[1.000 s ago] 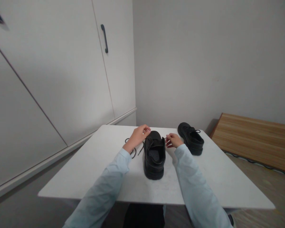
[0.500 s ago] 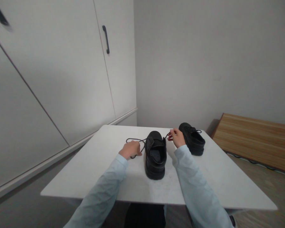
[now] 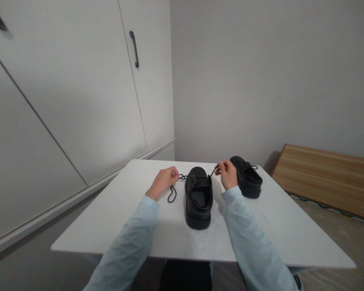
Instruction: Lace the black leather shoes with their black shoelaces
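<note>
A black shoe (image 3: 199, 210) stands upright on the white table (image 3: 115, 222), its heel toward me and its opening facing up. On its left, my left hand (image 3: 165, 180) is closed on a black shoelace (image 3: 172, 195); part of the lace hangs in a loop below the fingers. My right hand (image 3: 227, 173), to the right of the shoe, pinches another length of lace that runs up from the shoe's right side. Just beyond my right hand sits a second black shoe (image 3: 251, 184) with its lace threaded through.
White cupboard doors (image 3: 79, 81) with dark handles line the left. A grey wall (image 3: 261, 81) rises behind the table. To the right, a wood-grain panel (image 3: 327, 173) stands low near the floor, with a dark cable along its bottom edge.
My left hand has risen away from the tabletop and now grips the lace, drawing it toward the left. My right hand keeps its pinch and has barely moved. Both shoes stay put.
</note>
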### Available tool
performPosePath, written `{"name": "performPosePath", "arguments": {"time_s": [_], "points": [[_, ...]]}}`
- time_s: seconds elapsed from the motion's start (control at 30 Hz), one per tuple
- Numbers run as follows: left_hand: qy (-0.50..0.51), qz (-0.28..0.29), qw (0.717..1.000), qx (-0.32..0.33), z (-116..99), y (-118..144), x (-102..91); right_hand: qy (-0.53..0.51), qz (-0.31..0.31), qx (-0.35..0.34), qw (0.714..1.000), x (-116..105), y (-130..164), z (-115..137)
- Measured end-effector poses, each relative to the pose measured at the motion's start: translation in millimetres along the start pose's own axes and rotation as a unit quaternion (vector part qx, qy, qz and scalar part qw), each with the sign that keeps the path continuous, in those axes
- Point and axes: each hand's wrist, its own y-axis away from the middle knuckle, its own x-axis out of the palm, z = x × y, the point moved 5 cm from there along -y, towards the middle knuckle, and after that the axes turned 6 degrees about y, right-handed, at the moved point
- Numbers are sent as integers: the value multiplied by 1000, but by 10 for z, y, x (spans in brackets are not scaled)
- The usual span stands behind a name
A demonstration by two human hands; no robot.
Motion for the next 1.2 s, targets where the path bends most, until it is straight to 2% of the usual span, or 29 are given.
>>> {"name": "performPosePath", "arguments": {"time_s": [0.2,0.47,0.57,0.67,0.87,0.97,1.07,1.2], "points": [[91,-92,991,37,-81,-26,-114,12,-4,-47,999,0,45,132],[225,-171,959,1,-89,-28,-195,-10,-37,-76,996,-37,99,280],[339,-160,927,-7,-104,-36,-149,-20,-41,-86,995,-37,130,337],[432,-130,893,-11,-149,-36,-68,-22,-20,-88,996,8,165,381],[522,-82,849,0,-256,-30,120,-18,62,-86,994,153,222,410],[554,-63,830,12,-307,-31,223,-6,84,-94,992,197,233,406],[563,-55,824,23,-357,-24,297,2,96,-95,991,233,239,400],[519,-45,854,11,-402,-9,364,0,103,-87,991,271,255,403]]}}
